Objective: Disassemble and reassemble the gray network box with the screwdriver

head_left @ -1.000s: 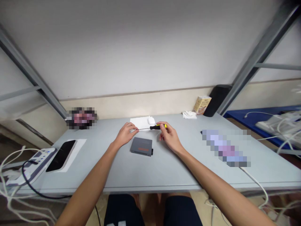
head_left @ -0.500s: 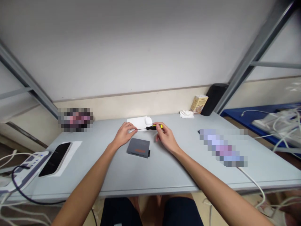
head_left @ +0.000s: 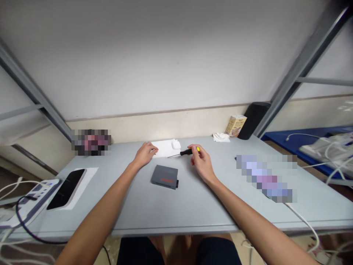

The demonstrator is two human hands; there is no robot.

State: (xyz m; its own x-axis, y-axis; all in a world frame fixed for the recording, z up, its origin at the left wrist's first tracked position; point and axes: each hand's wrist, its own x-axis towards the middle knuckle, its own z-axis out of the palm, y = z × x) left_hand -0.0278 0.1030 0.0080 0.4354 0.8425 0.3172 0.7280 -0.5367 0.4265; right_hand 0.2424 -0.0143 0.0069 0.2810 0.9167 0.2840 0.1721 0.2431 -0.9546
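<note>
My right hand (head_left: 202, 162) holds a screwdriver (head_left: 186, 151) by its black and yellow handle. Its thin shaft points left and slightly down, over the front edge of the white paper (head_left: 160, 147). My left hand (head_left: 143, 154) is at the paper's left side, apart from the screwdriver tip. Its thumb and fingers are drawn together; anything between them is too small or hidden to make out. Between my forearms a dark grey box-shaped device (head_left: 164, 176) lies flat on the table, with orange print, a row of slots along its front and a black part at its right side.
A white earbud case (head_left: 176, 144) sits on the paper. At left lie a phone (head_left: 66, 188) and a power strip (head_left: 35, 200) with cables. Crumpled tissue (head_left: 221, 137), a yellow carton (head_left: 235, 126) and a black cylinder (head_left: 253, 119) stand at the back right. Blurred-out items lie on both sides.
My left hand has come away from the screwdriver's tip and moved left. My right hand has shifted slightly right with the screwdriver, whose tip now slants downward. The grey device has stayed put.
</note>
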